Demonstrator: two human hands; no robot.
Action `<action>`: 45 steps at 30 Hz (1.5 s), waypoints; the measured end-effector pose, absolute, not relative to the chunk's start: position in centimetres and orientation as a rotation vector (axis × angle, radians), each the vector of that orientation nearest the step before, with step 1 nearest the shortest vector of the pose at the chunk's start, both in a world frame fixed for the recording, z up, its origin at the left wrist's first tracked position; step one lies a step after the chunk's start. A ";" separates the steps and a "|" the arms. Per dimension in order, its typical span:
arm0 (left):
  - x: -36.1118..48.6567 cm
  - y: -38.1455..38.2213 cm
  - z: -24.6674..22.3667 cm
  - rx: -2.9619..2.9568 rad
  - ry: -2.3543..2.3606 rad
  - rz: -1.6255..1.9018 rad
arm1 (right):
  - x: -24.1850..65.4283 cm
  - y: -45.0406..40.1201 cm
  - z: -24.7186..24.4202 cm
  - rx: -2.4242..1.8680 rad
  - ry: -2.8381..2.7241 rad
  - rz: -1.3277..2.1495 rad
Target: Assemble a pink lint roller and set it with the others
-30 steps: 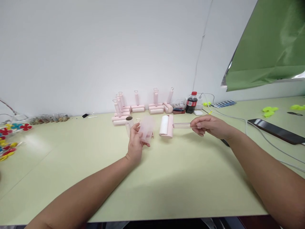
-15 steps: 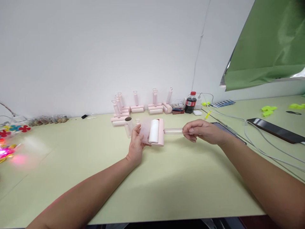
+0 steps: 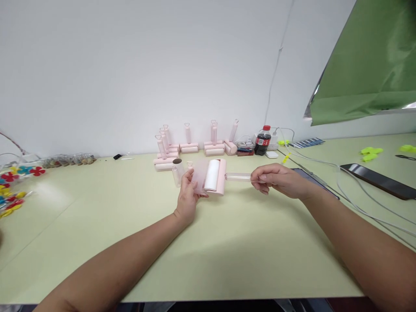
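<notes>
Above the table, a pink lint roller with a white sticky roll is held sideways between my hands. My right hand is closed round the end of its clear handle. On the other side my left hand grips a translucent pinkish sheet or cover that adjoins the roll; whether it is attached I cannot tell. Just behind my left hand stand a cardboard-cored tube and a small clear piece, partly hidden.
Several pink lint rollers stand along the wall, handles up. A cola bottle is at the back right. A tablet, white cables and yellow-green pieces lie to the right. Colourful flower-shaped pieces and bagged items lie left.
The whole view has shifted slightly. Both hands keep their hold on the lint roller and the sheet, almost unmoved. The pink glow among the flower pieces at left is gone.
</notes>
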State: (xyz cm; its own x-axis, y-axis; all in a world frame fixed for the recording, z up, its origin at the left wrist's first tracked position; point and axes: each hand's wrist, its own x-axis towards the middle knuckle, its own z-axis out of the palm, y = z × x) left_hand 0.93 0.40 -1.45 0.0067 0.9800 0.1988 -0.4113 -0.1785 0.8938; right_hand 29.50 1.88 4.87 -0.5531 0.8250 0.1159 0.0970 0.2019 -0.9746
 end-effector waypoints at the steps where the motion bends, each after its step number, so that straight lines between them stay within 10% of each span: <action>1: 0.9 0.4 -1.5 1.048 0.758 1.478 | 29.4 1.9 4.8 -0.863 -1.824 1.406; 45: 2.0 -1.2 -1.2 1.036 0.637 1.439 | 27.4 1.2 4.7 -0.737 -1.522 1.598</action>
State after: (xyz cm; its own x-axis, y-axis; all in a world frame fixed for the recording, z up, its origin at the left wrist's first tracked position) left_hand 1.96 -1.23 -1.20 0.0874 0.9698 0.2277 -0.4835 -0.1586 0.8609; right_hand 27.42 1.21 4.75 -0.5165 0.8493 0.1092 -0.1505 0.0354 -0.9880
